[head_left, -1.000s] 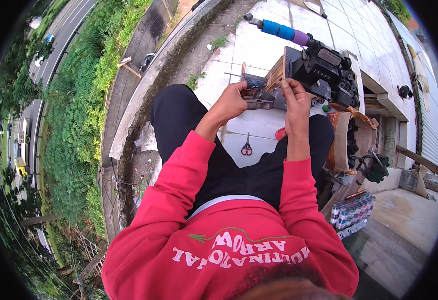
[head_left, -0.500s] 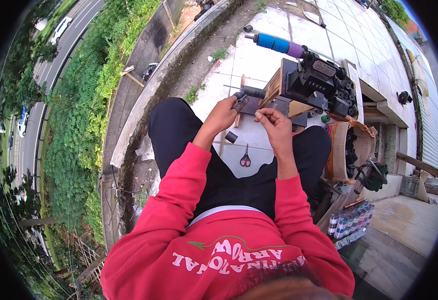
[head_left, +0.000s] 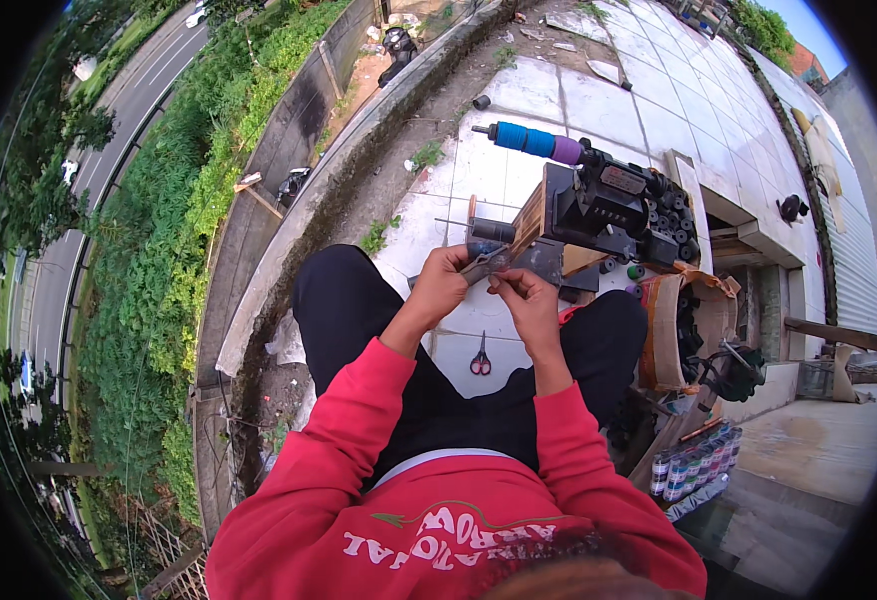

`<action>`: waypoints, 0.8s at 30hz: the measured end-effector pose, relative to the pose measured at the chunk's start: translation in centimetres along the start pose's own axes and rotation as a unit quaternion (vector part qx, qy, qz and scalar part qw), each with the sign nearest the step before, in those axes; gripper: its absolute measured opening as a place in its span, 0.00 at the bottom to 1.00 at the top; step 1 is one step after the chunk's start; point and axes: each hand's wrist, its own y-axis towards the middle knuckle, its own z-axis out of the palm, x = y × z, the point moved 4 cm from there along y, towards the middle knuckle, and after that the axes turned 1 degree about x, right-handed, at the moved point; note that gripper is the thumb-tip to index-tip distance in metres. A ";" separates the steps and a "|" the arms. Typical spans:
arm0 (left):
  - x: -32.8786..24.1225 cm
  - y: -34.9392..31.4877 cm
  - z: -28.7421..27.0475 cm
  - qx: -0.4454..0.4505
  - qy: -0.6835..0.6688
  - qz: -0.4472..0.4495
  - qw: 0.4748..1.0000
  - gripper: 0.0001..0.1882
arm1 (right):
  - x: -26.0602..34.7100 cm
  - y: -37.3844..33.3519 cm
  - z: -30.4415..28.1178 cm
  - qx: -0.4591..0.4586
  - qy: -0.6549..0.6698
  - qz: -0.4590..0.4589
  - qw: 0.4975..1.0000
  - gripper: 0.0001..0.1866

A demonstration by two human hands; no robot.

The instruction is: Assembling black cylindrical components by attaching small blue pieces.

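Note:
My left hand (head_left: 442, 290) is closed on a small dark grey piece (head_left: 483, 265), whose kind I cannot make out. Close beside it, my right hand (head_left: 531, 308) pinches thumb and finger together at the piece's near end; anything between those fingertips is too small to name. Just beyond both hands, a dark cylindrical roll (head_left: 493, 230) sits on a thin rod. Scissors (head_left: 481, 357) with dark and red handles lie on the tiles between my legs, blades pointing away from me.
Ahead to the right stands a black counter machine (head_left: 609, 205), its shaft carrying blue (head_left: 525, 138) and purple (head_left: 567, 150) rolls. Dark rolls (head_left: 671, 210) pile beside it. A cardboard box (head_left: 664, 335) stands by my right knee. A low concrete wall (head_left: 289, 255) runs along the left.
My hands have come together, with the right fingertips now at the grey piece in my left hand. The view has shifted slightly. The dark cylinder near the scissors no longer shows.

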 end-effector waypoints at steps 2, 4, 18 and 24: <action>0.6 0.2 -0.6 0.000 0.040 -0.009 0.999 0.10 | 0.6 -0.1 0.0 0.031 -0.083 0.003 0.996 0.08; 0.7 0.3 -0.9 -0.022 0.068 0.016 0.997 0.10 | 1.4 -0.3 -0.4 0.022 -0.092 0.007 0.995 0.09; -0.2 -0.6 -1.1 -0.078 0.258 0.091 0.959 0.11 | 15.9 3.7 -15.8 -0.325 -0.361 -0.281 0.827 0.12; -0.8 -0.2 -2.2 -0.154 0.381 0.141 0.901 0.06 | 13.5 9.5 -17.2 -0.130 -0.598 -0.296 0.734 0.18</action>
